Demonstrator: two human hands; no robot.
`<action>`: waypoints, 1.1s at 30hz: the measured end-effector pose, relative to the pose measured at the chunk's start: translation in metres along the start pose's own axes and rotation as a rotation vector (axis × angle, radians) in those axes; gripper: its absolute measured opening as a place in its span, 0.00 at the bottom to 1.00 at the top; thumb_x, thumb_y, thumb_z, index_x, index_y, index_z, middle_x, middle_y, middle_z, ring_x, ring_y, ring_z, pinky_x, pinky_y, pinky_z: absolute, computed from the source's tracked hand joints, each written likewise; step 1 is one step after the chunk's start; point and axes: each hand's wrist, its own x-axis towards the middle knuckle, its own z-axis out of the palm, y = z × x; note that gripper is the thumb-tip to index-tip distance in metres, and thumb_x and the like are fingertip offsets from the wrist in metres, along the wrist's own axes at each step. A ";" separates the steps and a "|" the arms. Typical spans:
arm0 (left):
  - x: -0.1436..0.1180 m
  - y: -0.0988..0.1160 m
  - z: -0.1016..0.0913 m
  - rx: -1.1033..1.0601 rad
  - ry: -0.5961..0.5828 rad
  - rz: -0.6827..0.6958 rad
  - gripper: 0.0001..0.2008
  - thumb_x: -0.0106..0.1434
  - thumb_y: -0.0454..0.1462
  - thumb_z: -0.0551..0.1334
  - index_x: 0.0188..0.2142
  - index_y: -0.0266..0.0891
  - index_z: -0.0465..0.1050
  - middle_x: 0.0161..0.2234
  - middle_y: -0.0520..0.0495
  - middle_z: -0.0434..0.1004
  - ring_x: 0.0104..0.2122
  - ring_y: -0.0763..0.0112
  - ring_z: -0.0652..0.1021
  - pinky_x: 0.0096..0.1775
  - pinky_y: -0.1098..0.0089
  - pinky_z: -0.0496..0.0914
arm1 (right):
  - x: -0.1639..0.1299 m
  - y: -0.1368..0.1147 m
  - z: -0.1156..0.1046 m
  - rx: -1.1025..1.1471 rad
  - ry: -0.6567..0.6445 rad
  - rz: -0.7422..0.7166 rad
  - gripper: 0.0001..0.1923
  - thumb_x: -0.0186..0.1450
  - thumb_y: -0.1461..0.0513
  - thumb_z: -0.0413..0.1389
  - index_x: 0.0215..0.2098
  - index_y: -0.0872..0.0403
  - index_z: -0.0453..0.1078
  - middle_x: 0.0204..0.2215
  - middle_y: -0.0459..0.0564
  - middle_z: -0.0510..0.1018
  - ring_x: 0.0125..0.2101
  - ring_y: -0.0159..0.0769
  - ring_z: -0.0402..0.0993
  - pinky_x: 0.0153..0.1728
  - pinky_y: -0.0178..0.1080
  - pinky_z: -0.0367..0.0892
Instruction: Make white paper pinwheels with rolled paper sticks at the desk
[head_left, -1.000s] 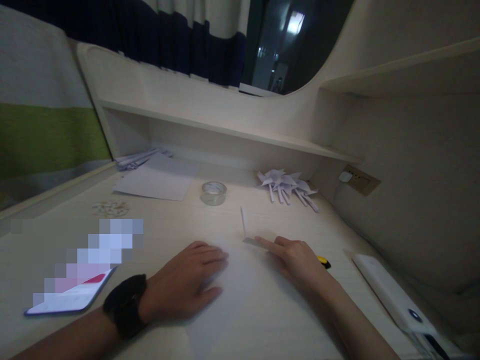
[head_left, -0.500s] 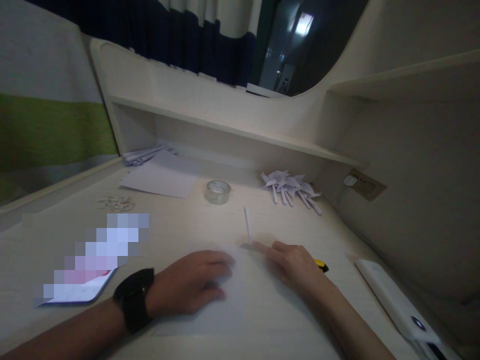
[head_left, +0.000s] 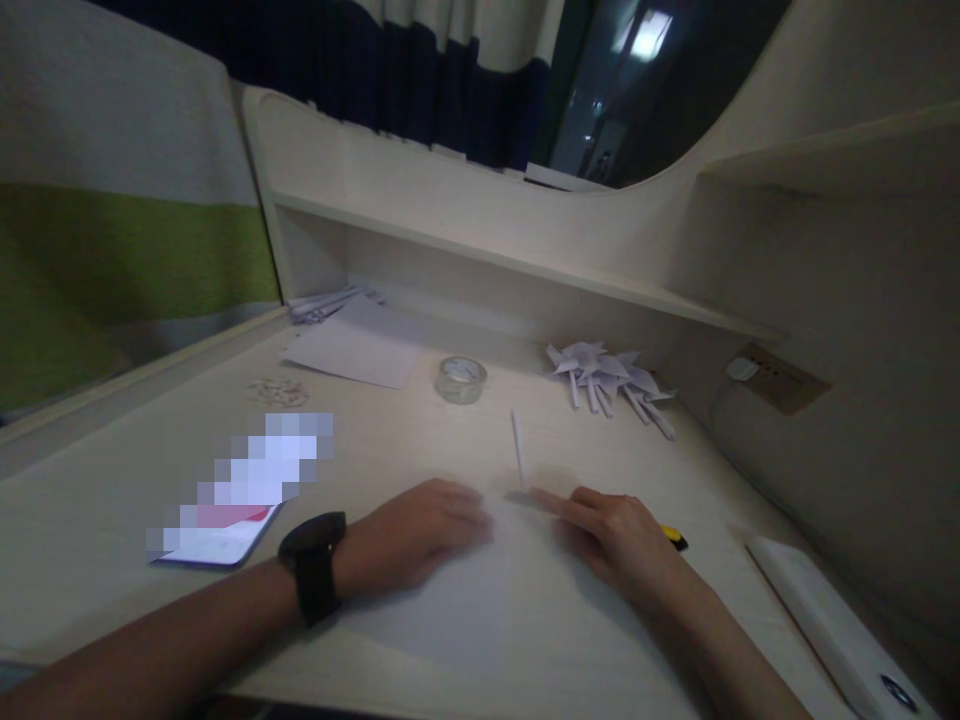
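My left hand (head_left: 420,530), with a black watch on the wrist, lies palm down over a white sheet of paper (head_left: 457,620). Its fingers reach out flat towards the right, and their tips are blurred. My right hand (head_left: 611,530) is closed round a utility knife (head_left: 674,537); the yellow and black rear end sticks out by the wrist. The index finger stretches forward along it, and a thin grey blade (head_left: 516,497) shows at the paper's far corner. Just beyond that fingertip stands a thin white paper stick (head_left: 518,445), lying on the desk.
A roll of clear tape (head_left: 460,380) sits mid-desk. Several paper pinwheels (head_left: 607,370) lie at the back right, and paper sheets (head_left: 360,340) at the back left. Small pale pieces (head_left: 277,391) and a phone (head_left: 225,540) are on the left; a white device (head_left: 825,620) is right.
The whole view has shifted, so most things appear further right. My left hand has moved slightly forward over the paper, its fingers closer together. The right hand keeps its grip near the paper's corner.
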 end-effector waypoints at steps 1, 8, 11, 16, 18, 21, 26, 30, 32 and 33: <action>-0.001 0.000 -0.001 -0.006 -0.014 0.018 0.14 0.67 0.31 0.53 0.47 0.43 0.72 0.47 0.45 0.77 0.51 0.64 0.72 0.53 0.60 0.64 | -0.001 0.001 -0.002 0.006 -0.008 -0.010 0.28 0.64 0.68 0.48 0.61 0.42 0.57 0.30 0.46 0.73 0.27 0.32 0.71 0.29 0.33 0.60; -0.008 0.003 -0.005 0.001 -0.037 0.012 0.20 0.62 0.26 0.54 0.51 0.44 0.68 0.49 0.48 0.75 0.54 0.64 0.69 0.57 0.58 0.60 | -0.016 0.004 -0.002 -0.086 -0.034 -0.084 0.36 0.57 0.71 0.51 0.62 0.43 0.56 0.29 0.45 0.72 0.26 0.31 0.68 0.27 0.33 0.54; -0.004 0.011 -0.004 0.064 -0.055 -0.002 0.19 0.62 0.27 0.53 0.49 0.43 0.69 0.48 0.47 0.76 0.52 0.62 0.71 0.56 0.57 0.61 | -0.021 0.002 0.002 -0.126 -0.046 -0.112 0.36 0.58 0.70 0.51 0.62 0.42 0.55 0.27 0.44 0.71 0.24 0.31 0.65 0.25 0.34 0.51; 0.001 0.020 -0.003 0.135 -0.079 -0.005 0.21 0.61 0.24 0.52 0.51 0.42 0.68 0.48 0.46 0.74 0.49 0.62 0.72 0.56 0.56 0.61 | -0.022 -0.002 -0.001 -0.192 -0.092 -0.125 0.37 0.57 0.70 0.50 0.62 0.41 0.54 0.26 0.44 0.70 0.24 0.32 0.63 0.24 0.36 0.49; 0.000 0.021 -0.004 0.127 -0.060 0.003 0.21 0.61 0.24 0.51 0.51 0.42 0.68 0.48 0.46 0.74 0.49 0.63 0.72 0.56 0.57 0.61 | -0.021 -0.002 -0.005 -0.205 -0.108 -0.127 0.37 0.57 0.71 0.50 0.62 0.41 0.54 0.25 0.44 0.70 0.23 0.32 0.62 0.24 0.36 0.48; -0.001 0.020 -0.004 0.117 -0.042 0.007 0.23 0.60 0.24 0.51 0.51 0.42 0.68 0.49 0.47 0.74 0.49 0.64 0.72 0.57 0.57 0.60 | -0.022 0.000 -0.008 -0.212 -0.110 -0.131 0.36 0.58 0.70 0.50 0.62 0.41 0.55 0.25 0.44 0.69 0.23 0.32 0.61 0.24 0.37 0.48; -0.003 0.018 -0.003 0.101 -0.081 0.011 0.25 0.59 0.23 0.51 0.53 0.42 0.66 0.51 0.48 0.74 0.53 0.63 0.70 0.59 0.55 0.58 | -0.022 0.000 -0.012 -0.228 -0.096 -0.144 0.36 0.58 0.71 0.49 0.62 0.40 0.55 0.25 0.44 0.70 0.22 0.32 0.59 0.23 0.38 0.46; -0.006 0.015 -0.002 0.093 -0.096 0.003 0.26 0.60 0.22 0.49 0.55 0.42 0.65 0.53 0.49 0.72 0.55 0.64 0.68 0.59 0.54 0.56 | -0.020 -0.002 -0.015 -0.224 -0.127 -0.150 0.37 0.56 0.71 0.48 0.62 0.40 0.55 0.25 0.44 0.70 0.21 0.32 0.58 0.23 0.38 0.43; -0.006 0.014 -0.002 0.078 -0.100 0.005 0.26 0.60 0.22 0.49 0.55 0.43 0.64 0.54 0.49 0.71 0.56 0.64 0.68 0.60 0.54 0.56 | -0.019 -0.002 -0.016 -0.231 -0.139 -0.145 0.37 0.56 0.71 0.49 0.61 0.40 0.56 0.25 0.44 0.70 0.21 0.32 0.58 0.23 0.39 0.42; -0.006 0.014 -0.002 0.070 -0.099 0.006 0.26 0.61 0.22 0.49 0.55 0.43 0.65 0.54 0.49 0.72 0.56 0.64 0.68 0.60 0.54 0.56 | -0.019 -0.003 -0.016 -0.233 -0.144 -0.142 0.37 0.56 0.71 0.49 0.61 0.40 0.56 0.25 0.44 0.70 0.21 0.32 0.58 0.23 0.39 0.42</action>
